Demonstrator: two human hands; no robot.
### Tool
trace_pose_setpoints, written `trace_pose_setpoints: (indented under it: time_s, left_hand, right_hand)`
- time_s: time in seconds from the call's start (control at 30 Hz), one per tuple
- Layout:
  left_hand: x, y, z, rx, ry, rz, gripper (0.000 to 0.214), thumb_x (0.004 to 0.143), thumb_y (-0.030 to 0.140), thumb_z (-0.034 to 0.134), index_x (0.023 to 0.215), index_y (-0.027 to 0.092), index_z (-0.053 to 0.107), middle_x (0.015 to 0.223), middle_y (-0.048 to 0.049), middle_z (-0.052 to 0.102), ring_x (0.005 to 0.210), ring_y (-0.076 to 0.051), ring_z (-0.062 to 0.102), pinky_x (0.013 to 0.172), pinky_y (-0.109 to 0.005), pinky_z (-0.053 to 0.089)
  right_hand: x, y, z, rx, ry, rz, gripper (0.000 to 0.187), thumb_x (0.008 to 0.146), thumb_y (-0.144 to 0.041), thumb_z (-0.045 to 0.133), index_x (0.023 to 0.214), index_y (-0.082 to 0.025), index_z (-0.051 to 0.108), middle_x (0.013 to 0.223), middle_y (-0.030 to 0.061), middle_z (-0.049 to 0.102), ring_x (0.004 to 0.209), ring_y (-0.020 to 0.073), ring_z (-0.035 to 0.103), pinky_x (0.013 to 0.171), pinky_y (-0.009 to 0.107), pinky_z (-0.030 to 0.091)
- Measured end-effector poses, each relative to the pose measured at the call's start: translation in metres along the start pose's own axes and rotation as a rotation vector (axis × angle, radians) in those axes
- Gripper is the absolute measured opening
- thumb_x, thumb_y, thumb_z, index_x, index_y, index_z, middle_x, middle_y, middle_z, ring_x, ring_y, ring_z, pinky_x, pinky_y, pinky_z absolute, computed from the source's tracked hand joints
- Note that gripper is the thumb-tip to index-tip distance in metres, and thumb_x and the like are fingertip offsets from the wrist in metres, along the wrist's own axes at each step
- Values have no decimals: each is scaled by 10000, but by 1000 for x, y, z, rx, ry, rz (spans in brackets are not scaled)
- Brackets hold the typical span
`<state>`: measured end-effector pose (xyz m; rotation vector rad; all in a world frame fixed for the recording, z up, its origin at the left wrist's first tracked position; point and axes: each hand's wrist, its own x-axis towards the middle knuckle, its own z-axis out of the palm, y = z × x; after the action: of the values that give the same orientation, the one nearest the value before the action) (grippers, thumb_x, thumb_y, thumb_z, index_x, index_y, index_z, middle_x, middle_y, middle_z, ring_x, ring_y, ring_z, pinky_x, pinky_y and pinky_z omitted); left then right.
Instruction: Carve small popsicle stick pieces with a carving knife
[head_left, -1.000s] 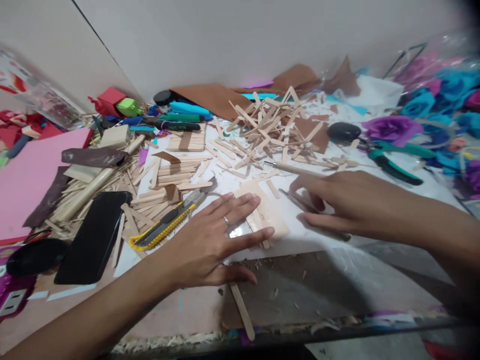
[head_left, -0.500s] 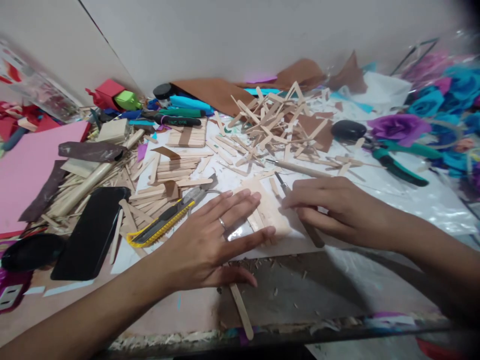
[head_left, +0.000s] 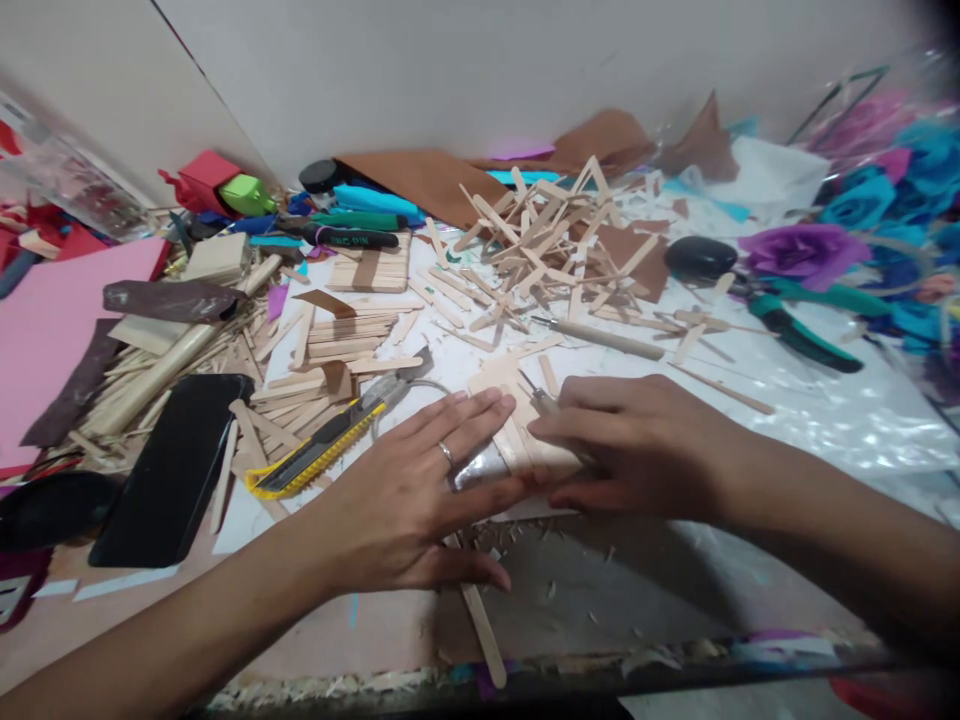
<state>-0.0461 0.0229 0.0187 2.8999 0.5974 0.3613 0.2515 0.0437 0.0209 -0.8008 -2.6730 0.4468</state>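
My left hand [head_left: 409, 495] lies flat with fingers spread, pressing down on a small panel of glued craft sticks [head_left: 501, 385] on the white work sheet. A ring shows on one finger. My right hand [head_left: 637, 445] is closed round a thin craft knife [head_left: 538, 395], whose tip pokes out past the fingertips onto the panel, close to my left fingertips. A loose craft stick [head_left: 484, 635] lies near the table's front edge, below my left thumb.
A yellow utility knife [head_left: 322, 455] and a black phone [head_left: 176, 470] lie left of my hands. A heap of craft sticks [head_left: 547, 245] sits behind, with green-handled pliers [head_left: 802, 340], paper flowers [head_left: 799, 255] at right and pink sheet [head_left: 52, 330] at left.
My right hand picked up the thin knife and moved left with it, bringing the tip onto the stick panel beside my left fingers. My left hand stayed pressed down.
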Motion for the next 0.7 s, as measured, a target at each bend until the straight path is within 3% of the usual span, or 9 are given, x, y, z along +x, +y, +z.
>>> trace_pose_setpoints:
  time_s: [0.17,0.43,0.7]
  left_hand:
    - [-1,-1,-1,4,10,-9,746,928,725,632,1518,271,583,1695,-231,364,1563,-455,376,1207,-670,406]
    - [-1,2,0,13,-13,-19,766,947,708,618,1581,292,505,1706,-227,335,1582,-455,337,1201,-671,409]
    - [3,3,-1,45,3,-4,736,959,702,605,1553,272,540,1652,-237,416,1542,-454,403,1184,-662,430]
  right_hand:
    - [1,1,4,11,37,-7,304,1025,-460,639,1158,-201,725,897,61,650,753,171,573,642,306,354]
    - [2,2,2,45,27,-12,326,1017,-453,668,1211,-203,743,900,45,640,761,162,587,657,291,391]
    - [3,3,2,33,23,-19,328,1000,-442,688,1238,-225,747,911,43,669,760,162,589,652,293,383]
